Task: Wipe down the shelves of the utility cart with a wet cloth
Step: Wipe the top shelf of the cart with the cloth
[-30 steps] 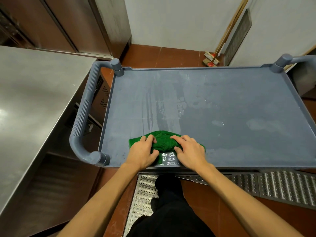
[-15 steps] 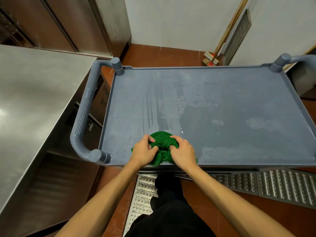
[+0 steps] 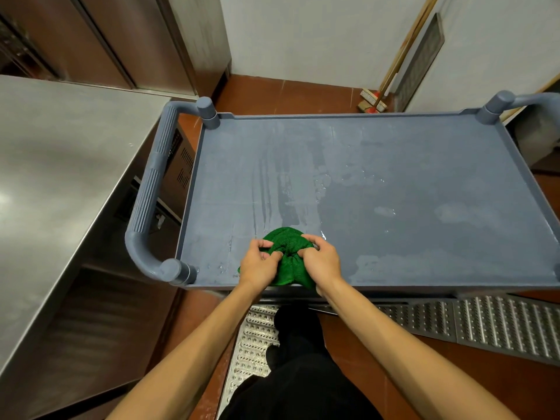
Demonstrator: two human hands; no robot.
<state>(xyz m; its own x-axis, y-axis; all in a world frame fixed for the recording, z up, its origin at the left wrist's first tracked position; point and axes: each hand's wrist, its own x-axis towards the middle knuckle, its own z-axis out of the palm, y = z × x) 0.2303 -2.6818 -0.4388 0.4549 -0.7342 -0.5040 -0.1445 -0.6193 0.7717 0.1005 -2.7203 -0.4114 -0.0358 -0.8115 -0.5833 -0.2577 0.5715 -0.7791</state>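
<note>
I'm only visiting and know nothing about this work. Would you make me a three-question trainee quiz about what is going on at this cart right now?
1. True or false: both the left hand and the right hand have a grip on the green cloth.
2. Where on the top shelf does the cloth sit? A) far right corner B) near edge, left of the middle C) dead centre
3. Fill in: a broom leans against the ____ behind the cart.

Key: 1 true; 2 B; 3 wall
</note>
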